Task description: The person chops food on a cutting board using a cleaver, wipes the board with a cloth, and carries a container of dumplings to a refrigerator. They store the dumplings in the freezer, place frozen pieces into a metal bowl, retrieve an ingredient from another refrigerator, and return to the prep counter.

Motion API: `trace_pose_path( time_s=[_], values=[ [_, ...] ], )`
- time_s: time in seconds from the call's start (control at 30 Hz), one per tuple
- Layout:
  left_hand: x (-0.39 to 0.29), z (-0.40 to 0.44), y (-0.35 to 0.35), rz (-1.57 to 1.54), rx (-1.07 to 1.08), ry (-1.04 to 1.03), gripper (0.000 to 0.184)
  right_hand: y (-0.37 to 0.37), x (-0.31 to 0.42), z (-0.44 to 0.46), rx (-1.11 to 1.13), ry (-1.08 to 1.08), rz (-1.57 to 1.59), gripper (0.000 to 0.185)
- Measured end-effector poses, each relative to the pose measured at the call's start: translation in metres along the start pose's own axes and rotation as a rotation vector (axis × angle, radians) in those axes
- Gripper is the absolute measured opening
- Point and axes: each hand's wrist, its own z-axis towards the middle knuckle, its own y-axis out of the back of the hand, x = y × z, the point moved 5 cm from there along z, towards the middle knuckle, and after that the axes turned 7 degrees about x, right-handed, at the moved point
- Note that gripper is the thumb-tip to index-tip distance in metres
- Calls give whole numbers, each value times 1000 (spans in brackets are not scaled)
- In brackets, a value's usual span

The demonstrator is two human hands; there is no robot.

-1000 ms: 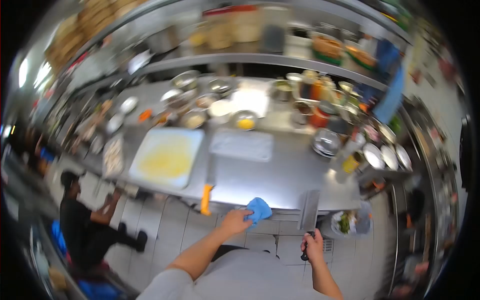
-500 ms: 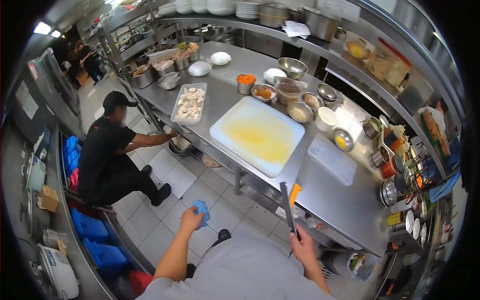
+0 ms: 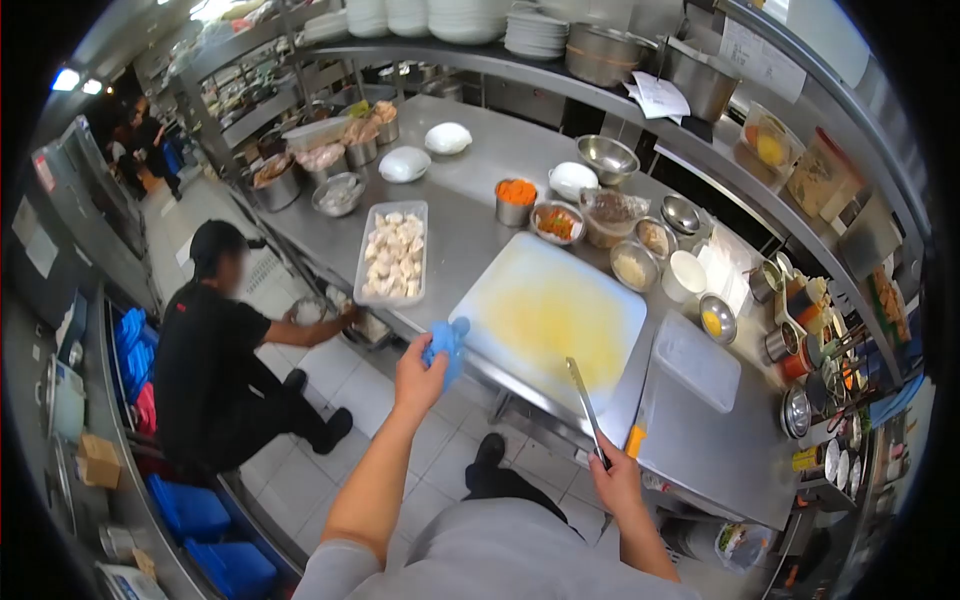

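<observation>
My left hand (image 3: pixel 420 378) is closed on a crumpled blue cloth (image 3: pixel 447 350), held up by the table's front edge, left of the cutting board. In my right hand (image 3: pixel 616 482) is a knife (image 3: pixel 582 400), gripped by its black handle with the blade pointing up and away. Its tip overlaps the near part of the white cutting board (image 3: pixel 510 290) in view; I cannot tell if it touches. Yellow stains cover the board's middle. Right beside the knife, an orange handle (image 3: pixel 636 440) shows at the table edge.
A co-worker (image 3: pixel 215 350) crouches at left, reaching under the steel table (image 3: pixel 700 460). A tub of pale chunks (image 3: pixel 393 250), a pot of orange food (image 3: pixel 516 200), several bowls and a clear plastic lid (image 3: pixel 698 365) stand around the board. A shelf (image 3: pixel 480 50) runs above.
My left hand has risen with the blue cloth from over the floor to the table edge. The knife has come over the board's near edge. My view has shifted, and I stand closer to the table.
</observation>
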Motion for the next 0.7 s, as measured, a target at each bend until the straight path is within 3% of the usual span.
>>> trace_pose_path(
  time_s=[0.13,0.2,0.23,0.3,0.37,0.43,0.47,0.5,0.53,0.57,0.6,0.67,0.7],
  values=[
    [-38,93,-29,-98,16,-39,57,-4,10,73,-25,37,-70,50],
    [-46,130,-44,-53,54,-410,68,-12,20,108,-94,125,-180,48],
    [-53,138,-38,-49,47,-421,68,-14,24,126,-101,135,-175,48],
    [-57,148,-29,298,103,-381,74,-23,26,162,-87,12,-342,45],
    [-33,153,1,467,-189,-361,88,-32,16,193,-144,56,-423,45],
    [18,151,38,454,-626,-219,102,-38,8,212,-168,103,-514,46],
    [55,165,40,456,-639,-200,102,-40,5,219,-177,88,-494,46],
    [121,179,45,156,-704,163,105,-44,3,225,-175,77,-476,46],
    [144,166,55,-152,-755,526,109,-47,9,234,-135,93,-483,46],
    [159,164,51,-442,-581,649,108,-51,15,240,-164,90,-523,47],
    [132,164,46,-730,-400,758,108,-58,24,239,-191,79,-559,48],
    [169,180,31,-1067,4,689,87,-75,34,248,-140,17,-543,52],
    [182,181,41,-1063,7,708,87,-81,37,251,-135,-50,-531,57]
  ],
)
